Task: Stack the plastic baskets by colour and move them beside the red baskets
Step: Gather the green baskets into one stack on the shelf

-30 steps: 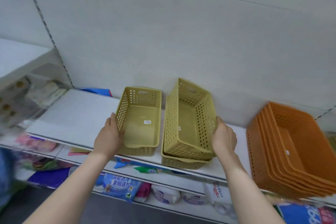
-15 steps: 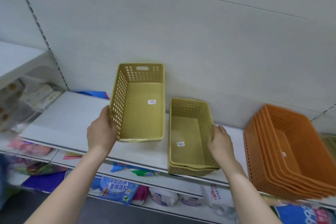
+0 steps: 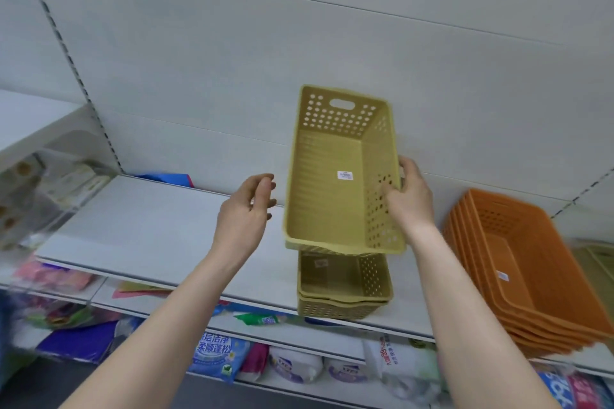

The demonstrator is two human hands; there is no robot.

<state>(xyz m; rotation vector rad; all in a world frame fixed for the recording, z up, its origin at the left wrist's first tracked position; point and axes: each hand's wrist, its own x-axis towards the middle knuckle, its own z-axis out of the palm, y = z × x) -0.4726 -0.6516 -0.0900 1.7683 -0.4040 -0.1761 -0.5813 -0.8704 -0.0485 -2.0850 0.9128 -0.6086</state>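
Right hand (image 3: 410,197) grips the right wall of a yellow basket (image 3: 339,176), thumb inside against the perforated side and fingers wrapped round the outside. That basket is held in the air, tilted so its open top faces the camera, with a small white label on its floor. Left hand (image 3: 246,209) hovers just left of the basket's left wall, not touching it, fingers loosely curled and apart, pinching nothing.

Directly below the lifted basket, two more yellow baskets sit nested as a short stack (image 3: 345,289) on the white shelf (image 3: 159,229), close to its near edge. To the right, well apart from the yellow stack, a nest of orange baskets (image 3: 518,269) leans at a tilt, overhanging the shelf's near edge.

At the far left corner of the shelf lies a blue item (image 3: 166,178). On the lower shelf sit packaged goods (image 3: 216,354) in blue, white and purple wrappers.
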